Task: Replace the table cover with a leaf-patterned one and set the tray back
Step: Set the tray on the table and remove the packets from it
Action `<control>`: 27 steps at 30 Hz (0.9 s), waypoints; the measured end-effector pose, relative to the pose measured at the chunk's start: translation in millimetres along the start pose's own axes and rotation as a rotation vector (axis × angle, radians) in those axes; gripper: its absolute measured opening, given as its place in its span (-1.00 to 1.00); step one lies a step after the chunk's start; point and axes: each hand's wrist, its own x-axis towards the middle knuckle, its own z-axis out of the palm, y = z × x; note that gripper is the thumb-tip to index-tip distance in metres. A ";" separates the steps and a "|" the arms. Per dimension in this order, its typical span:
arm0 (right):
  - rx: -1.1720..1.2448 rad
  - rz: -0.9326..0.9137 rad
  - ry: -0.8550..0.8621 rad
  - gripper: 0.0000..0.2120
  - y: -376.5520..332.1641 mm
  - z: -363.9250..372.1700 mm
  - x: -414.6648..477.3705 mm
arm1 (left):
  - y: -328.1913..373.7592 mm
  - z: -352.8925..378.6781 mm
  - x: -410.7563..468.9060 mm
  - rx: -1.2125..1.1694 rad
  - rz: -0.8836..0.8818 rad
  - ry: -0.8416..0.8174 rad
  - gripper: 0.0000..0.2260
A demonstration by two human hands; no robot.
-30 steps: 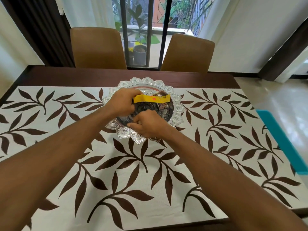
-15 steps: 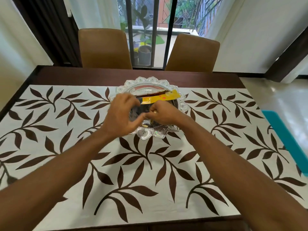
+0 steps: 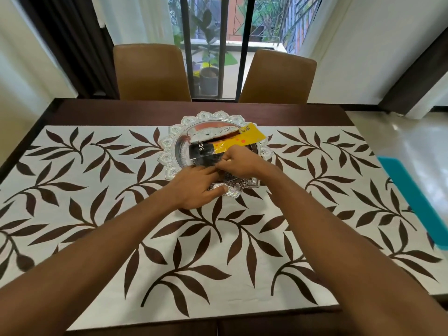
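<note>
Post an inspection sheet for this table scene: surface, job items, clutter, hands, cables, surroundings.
Surface: dark wooden table; leaf-patterned cover spread flat over it, far strip of wood bare.
Job's things: silver tray straddles the cover's far edge, holding a yellow packet, a black packet and a foil packet.
Clutter: turquoise object at the right edge, partly out of frame.
Hands: left hand rests on the tray's near rim, fingers fairly straight; right hand curls at the yellow packet's near end, apparently pinching it.
Cables: nothing seen.
Surroundings: two tan chairs behind the table; barred window; potted plant outside.
</note>
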 end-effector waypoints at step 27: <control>0.112 0.076 -0.025 -0.48 1.6 -6.3 -18.0 | -4.8 -45.1 6.0 -0.456 -0.099 -0.144 -0.75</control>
